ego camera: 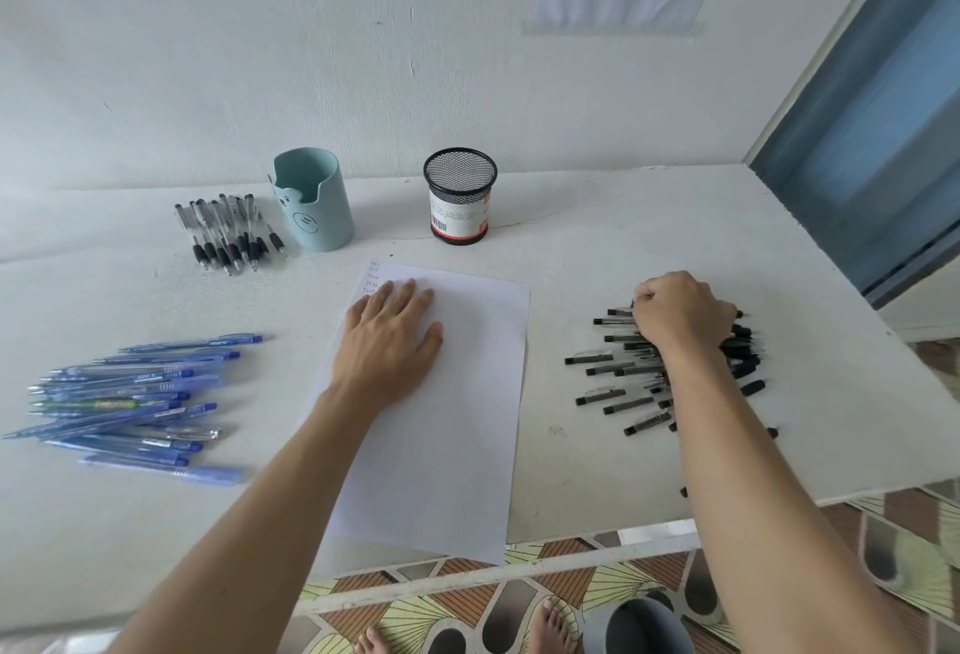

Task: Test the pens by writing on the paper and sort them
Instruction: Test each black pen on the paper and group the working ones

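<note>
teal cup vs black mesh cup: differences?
The teal cup is solid-walled with a face drawn on it and a notched rim; the black mesh cup is see-through wire with an even rim and a barcode label. Clear-barrelled pens lie just left of the teal cup; the mesh cup stands apart from any pens. Both stand upright, no pens sticking out.

Paper point(467, 419) centre, pen pile point(130, 404) left, second pile point(597, 357) right, cups point(317, 206) behind

Left hand point(387, 341) flat, right point(680, 313) perhaps gripping
</note>
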Action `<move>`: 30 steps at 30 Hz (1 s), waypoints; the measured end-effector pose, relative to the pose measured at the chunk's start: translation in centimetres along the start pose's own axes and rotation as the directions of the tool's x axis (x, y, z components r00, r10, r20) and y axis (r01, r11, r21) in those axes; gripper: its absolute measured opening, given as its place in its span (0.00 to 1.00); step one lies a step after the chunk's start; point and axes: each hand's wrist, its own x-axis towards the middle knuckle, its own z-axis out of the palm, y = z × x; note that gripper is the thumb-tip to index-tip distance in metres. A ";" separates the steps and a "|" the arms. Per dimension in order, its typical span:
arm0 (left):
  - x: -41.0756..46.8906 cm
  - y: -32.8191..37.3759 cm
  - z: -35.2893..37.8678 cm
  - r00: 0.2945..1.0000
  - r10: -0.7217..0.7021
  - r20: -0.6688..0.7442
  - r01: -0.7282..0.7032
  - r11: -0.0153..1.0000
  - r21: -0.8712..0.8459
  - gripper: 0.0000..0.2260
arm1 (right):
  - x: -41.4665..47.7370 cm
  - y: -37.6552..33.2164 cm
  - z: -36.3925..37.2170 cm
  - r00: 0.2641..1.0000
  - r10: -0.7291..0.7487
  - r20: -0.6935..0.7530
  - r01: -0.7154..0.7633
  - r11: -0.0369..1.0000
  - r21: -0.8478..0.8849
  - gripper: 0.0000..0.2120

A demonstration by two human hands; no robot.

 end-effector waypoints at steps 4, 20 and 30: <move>-0.1 0.0 -0.1 1.000 0.002 -0.007 -0.002 1.000 -0.005 0.36 | -0.2 -0.4 0.7 0.992 -0.043 -0.117 0.056 0.993 0.106 0.13; 0.0 -0.8 0.0 0.996 -0.043 -0.073 0.022 0.963 -0.270 0.27 | -6.5 -13.7 0.7 0.915 -0.395 -0.082 0.351 0.679 0.644 0.07; -0.7 -1.0 -0.3 0.993 -0.030 -0.116 -0.025 0.895 -0.445 0.24 | -9.2 -13.4 5.0 0.948 -0.290 0.130 0.096 0.651 0.753 0.08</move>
